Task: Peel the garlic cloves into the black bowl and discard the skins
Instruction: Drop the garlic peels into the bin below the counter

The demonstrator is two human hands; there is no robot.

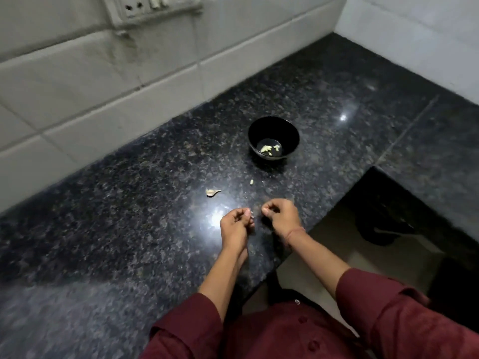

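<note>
Both hands hang low over the front edge of the surface [129, 203], forearms reaching up from 6 o'clock out of rolled maroon sleeves [375, 301]. The left hand [237, 224] is turned palm inward with its fingers [246, 215] curled toward the thumb. The right hand [282, 216], just beside it at 3 o'clock and not touching it, has its fingers curled as well, thumb tip pressed to the forefinger, and a reddish thread [295, 233] circles its wrist. The picture is too blurred to tell whether either hand is pinching a bit of garlic or skin or is clenched on nothing. The surface is dark speckled polished stone with a bright glare spot just left of the left hand. Pale wall tiles [103, 104] back it from 9 to 12 o'clock, with a socket panel [153, 6] at 11 o'clock, and a second wall closes the corner at 1 o'clock. At 3 to 4 o'clock the stone is cut away, showing floor below. The black bowl [274, 126] stands upright at 12 o'clock from the hands, well apart from them, holding a few pale peeled garlic pieces [268, 149] at its bottom. An unpeeled garlic clove [212, 192] lies on the stone at 11 o'clock from the left hand, and a small pale scrap [251, 181] lies between hands and bowl.
</note>
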